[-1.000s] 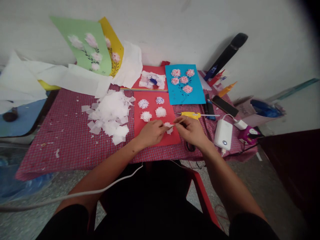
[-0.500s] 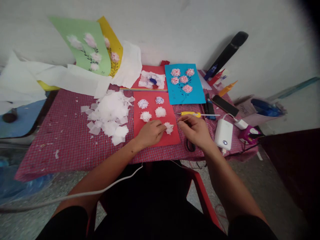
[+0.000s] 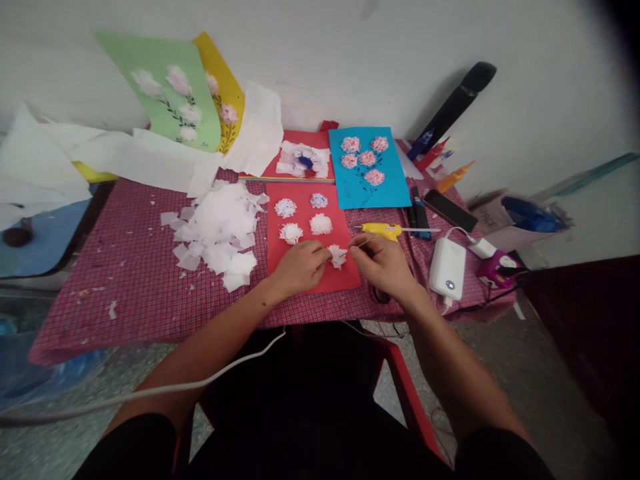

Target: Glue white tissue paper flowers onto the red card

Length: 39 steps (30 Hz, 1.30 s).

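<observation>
Paper flower on red sheet, between the two hands.

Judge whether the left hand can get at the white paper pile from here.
Probably yes: the white paper pile lies left of the left hand, with only red card and checked cloth visible between, though the fingers are beside a paper flower.

Yellow card partly hidden behind green card. White sheets cut off by left edge. Glue gun partly behind right hand. Thin stick: tip too small to tell.
</observation>
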Motion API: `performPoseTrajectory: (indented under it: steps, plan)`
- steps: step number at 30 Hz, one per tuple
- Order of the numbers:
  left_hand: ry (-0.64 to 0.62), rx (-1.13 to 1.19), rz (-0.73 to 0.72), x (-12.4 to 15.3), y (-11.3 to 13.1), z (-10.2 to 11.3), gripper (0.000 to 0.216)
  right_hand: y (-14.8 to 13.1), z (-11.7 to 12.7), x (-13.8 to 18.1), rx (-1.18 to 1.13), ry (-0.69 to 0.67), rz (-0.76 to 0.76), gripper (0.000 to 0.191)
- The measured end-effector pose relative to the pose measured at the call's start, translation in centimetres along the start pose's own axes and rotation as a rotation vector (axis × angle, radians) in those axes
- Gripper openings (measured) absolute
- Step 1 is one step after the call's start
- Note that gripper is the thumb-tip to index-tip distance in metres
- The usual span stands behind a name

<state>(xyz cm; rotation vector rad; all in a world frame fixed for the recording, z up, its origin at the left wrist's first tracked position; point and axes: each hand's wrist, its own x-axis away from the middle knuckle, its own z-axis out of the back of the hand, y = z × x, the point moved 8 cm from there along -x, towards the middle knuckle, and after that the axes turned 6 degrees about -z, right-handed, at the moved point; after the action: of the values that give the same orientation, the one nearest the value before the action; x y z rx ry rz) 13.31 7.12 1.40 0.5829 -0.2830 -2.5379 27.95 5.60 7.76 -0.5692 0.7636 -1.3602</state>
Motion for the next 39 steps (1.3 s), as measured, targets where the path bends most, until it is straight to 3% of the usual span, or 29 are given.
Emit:
performPoseTrajectory:
  steps: [7, 11, 13, 19, 39]
  plan:
    - [0.003, 0.031, 0.018, 0.1, 0.0, 0.2, 0.025, -0.9, 2.5, 1.3, -0.067, 0.116, -0.025, 0.011]
    - [0.063, 0.091, 0.062, -0.2, -0.2, 0.8, 0.024, 0.9, 3.5, 5.1, -0.189, 0.374, -0.095, 0.014]
    - [0.073, 0.136, 0.09, -0.6, -0.3, 1.0, 0.024, 2.4, 2.8, 7.7, -0.217, 0.48, -0.116, 0.015]
    - [-0.022, 0.132, 0.094, -2.2, -0.3, 0.9, 0.026, 4.0, -0.9, 11.7, -0.078, 0.501, -0.03, 0.014]
    - [-0.064, 0.061, 0.051, -2.9, -0.1, 0.0, 0.022, 2.3, -0.6, 11.4, -0.025, 0.543, 0.108, 0.02]
